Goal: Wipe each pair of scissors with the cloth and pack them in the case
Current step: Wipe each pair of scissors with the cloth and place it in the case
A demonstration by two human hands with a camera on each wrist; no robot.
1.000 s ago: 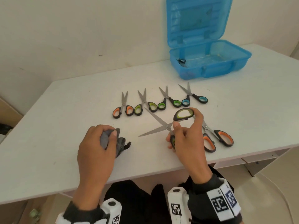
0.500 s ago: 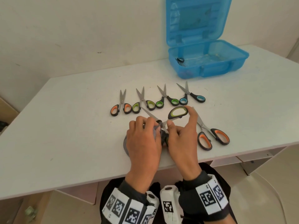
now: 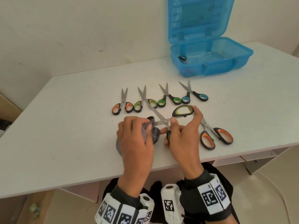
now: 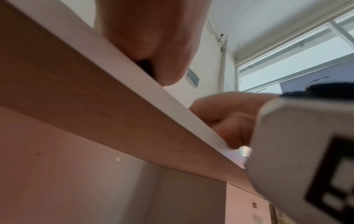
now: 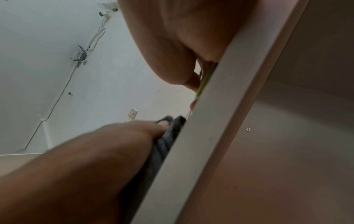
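Left of frame centre, the left hand (image 3: pixel 137 138) bunches the grey cloth (image 3: pixel 151 132) around one blade of the open large green-handled scissors (image 3: pixel 165 121). That blade runs rightward to the pivot. At centre right, the right hand (image 3: pixel 186 135) pinches both handles. The open blue case (image 3: pixel 210 62) sits upper right.

Both bare hands, the left hand (image 3: pixel 135 141) and the right hand (image 3: pixel 184 138), emerge from black sleeves (image 3: pixel 196 177) that end at the wrists. Each wrist wears a band of white blocks (image 3: pixel 123 215) printed with black square fiducial markers; one right wrist marker (image 3: pixel 209 198) is lettered "R5". A rounded white camera housing (image 3: pixel 169 202) with a dark round opening sits on each band's inner side. Dark clothing (image 3: pixel 155 188) shows below the hands.
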